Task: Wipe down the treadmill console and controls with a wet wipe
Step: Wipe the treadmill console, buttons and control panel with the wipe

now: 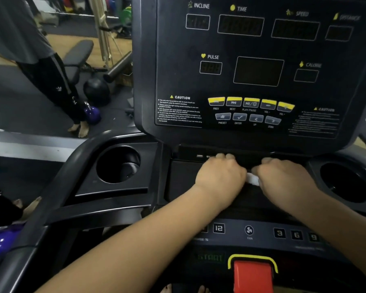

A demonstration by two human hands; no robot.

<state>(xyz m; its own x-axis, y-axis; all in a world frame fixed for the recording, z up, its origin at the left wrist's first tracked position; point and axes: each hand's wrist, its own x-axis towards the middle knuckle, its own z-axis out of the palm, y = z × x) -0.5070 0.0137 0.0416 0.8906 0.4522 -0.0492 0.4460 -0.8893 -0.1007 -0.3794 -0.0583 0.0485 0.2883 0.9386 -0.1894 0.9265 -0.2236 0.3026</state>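
**Mia:** Where are the hands?

**Ben:** Both are low down, over the middle of the black shelf (182, 178) under the console (169, 60). The left hand (220, 176) and the right hand (283, 180) are side by side, knuckles up, almost touching.

**Mia:** Are they open?

**Ben:** No. The fingers of both are curled in tight.

**Mia:** And where is the wet wipe (253, 179)?

**Ben:** It is right between the two hands. Only a small white bit of it shows. The right hand pinches it with its thumb and fingers. The left hand seems to pinch the other end, but its own fingers hide that part.

**Mia:** Is the wipe on the screens?

**Ben:** No. It is down by the shelf, well below the yellow buttons (250, 102). The little screens up there are all dark.

**Mia:** What is beside the shelf?

**Ben:** A round left cup holder (118, 163) sits past its left end, and a right cup holder (344, 182) past its right end.

**Mia:** And closer to the person?

**Ben:** Under the arms there is a row of keys with a fan button (249, 230) in the middle. Below that is a big red stop key (251, 275) at the near edge.

**Mia:** Is anybody else there?

**Ben:** Yes. Another person (51, 77) stands barefoot on the floor to the far left, next to a purple weight (92, 113).
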